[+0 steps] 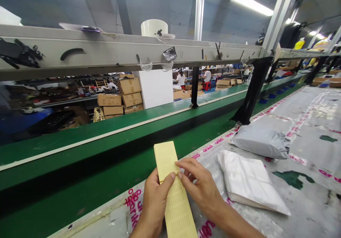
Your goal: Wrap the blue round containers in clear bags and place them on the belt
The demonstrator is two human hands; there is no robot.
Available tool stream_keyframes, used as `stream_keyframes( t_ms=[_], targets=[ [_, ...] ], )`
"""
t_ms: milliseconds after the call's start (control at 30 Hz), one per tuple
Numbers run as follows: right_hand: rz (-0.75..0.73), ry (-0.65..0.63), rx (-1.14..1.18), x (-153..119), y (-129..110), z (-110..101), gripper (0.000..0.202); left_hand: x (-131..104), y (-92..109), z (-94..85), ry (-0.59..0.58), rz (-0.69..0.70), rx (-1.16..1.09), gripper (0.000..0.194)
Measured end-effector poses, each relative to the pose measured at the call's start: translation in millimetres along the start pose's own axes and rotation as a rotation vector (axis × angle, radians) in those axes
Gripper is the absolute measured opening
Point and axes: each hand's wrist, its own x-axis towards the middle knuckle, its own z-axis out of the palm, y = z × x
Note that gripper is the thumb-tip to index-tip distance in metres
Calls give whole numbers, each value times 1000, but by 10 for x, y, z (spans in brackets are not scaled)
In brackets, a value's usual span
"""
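Observation:
A long yellow strip of printed paper, which looks like a label sheet point(179, 209), runs upright in front of me over the table edge. My left hand point(156, 199) is closed on it, thumb across its face and fingers behind. Rows of small print cover the strip, too fine to read. A fold or overlap crosses it near my left thumb. My right hand point(198, 183) touches the strip's right edge with thumb and forefinger close together; the other fingers are curled. The lower end of the strip runs out of view.
A white plastic packet point(250, 181) and a grey mailing bag point(261, 142) lie to the right on the film-covered table point(314, 124). Beyond is a green conveyor belt point(106, 174). A black post point(254, 92) stands at its edge, under a metal shelf beam point(112, 53). Cardboard boxes point(130, 88) are stacked farther back.

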Motion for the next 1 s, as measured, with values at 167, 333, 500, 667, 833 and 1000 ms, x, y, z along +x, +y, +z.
stream_keyframes(
  t_ms=[167,333,500,667,833,1000],
  targets=[
    [17,11,28,3,13,4,25,10,11,-5,10,38,88,46],
    [57,10,92,5,10,2,25,-6,29,3,29,57,134,44],
    [91,18,127,11,-11,2,23,-5,26,5,25,57,106,46],
    [78,18,110,16,-50,-22,21,-1,12,4,23,45,81,52],
    [59,58,84,17,-59,-35,17,-38,52,38,-5,12,37,53],
    [222,113,221,30,9,-31,38,-80,111,83,-49,-30,42,55]
  ],
)
